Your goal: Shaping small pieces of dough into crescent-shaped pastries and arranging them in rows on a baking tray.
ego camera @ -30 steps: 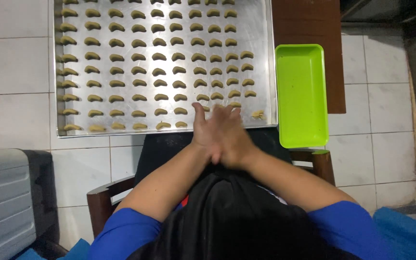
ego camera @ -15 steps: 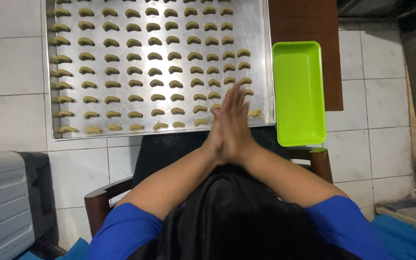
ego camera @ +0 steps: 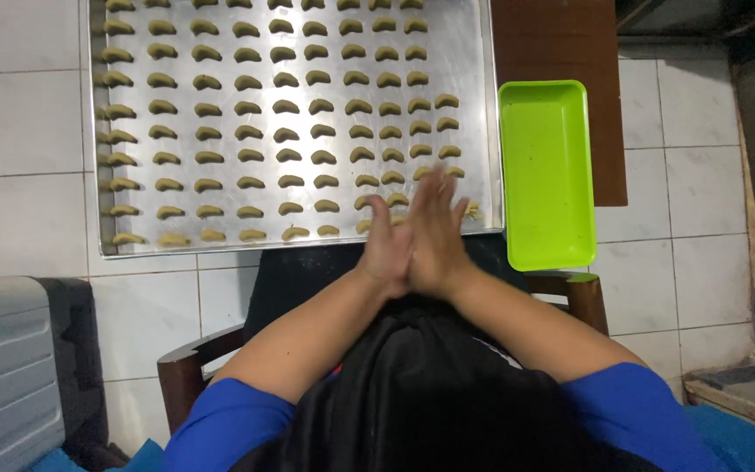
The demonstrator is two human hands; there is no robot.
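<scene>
While palms stay pressed, right hand [ego camera: 439, 232] slid ahead of left hand [ego camera: 386, 249]; fingers straight, grasp unclear.

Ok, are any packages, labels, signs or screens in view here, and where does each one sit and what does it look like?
None: no package, label, sign or screen shows.
Containers only:
Metal baking tray, on the tiled floor ahead of the pressed-together hands: rectangular, silver, holding rows of small tan crescent dough pieces.
Green tray, right of the metal tray: rectangular, bright lime, nothing visible in it.
Grey ribbed case, lower left: boxy, unmarked.
</scene>
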